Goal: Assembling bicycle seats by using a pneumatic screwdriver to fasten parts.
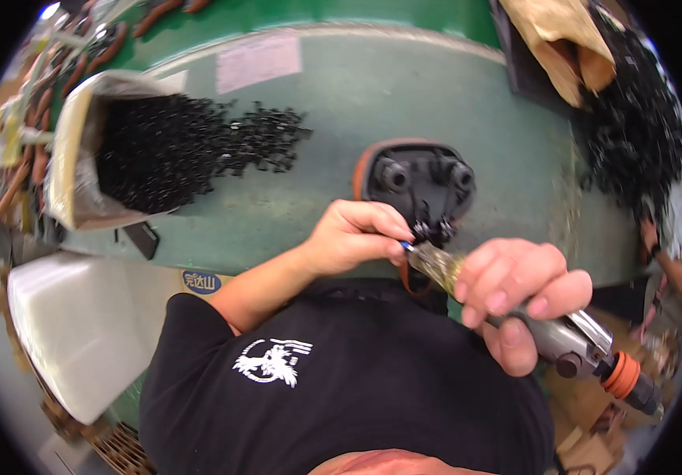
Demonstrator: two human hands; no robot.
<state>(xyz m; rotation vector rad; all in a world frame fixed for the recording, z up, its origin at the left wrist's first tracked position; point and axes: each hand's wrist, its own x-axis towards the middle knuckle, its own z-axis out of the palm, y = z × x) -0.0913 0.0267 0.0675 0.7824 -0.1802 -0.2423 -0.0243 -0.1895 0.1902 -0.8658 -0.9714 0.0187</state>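
Observation:
My right hand point(519, 297) is wrapped round a silver air screwdriver point(551, 336) with an orange ring near its rear end. The tool's front part point(436, 269) is wrapped in clear, yellowish film and points toward my left hand point(361, 229). My left thumb and fingers are pinched together at the tool's tip, beside a small blue spot. What they grip there is too small to make out. Just beyond my hands a black moulded housing point(416, 178) with an orange edge lies on the green table point(309, 198), its hollow inside with round posts facing up.
At left a lined box point(76, 158) lies on its side, small black parts point(167, 150) spilling from it. A pink paper point(258, 59) lies at the back. At right are a brown paper bag point(567, 47), a heap of black parts point(630, 119) and another person's arm point(670, 265).

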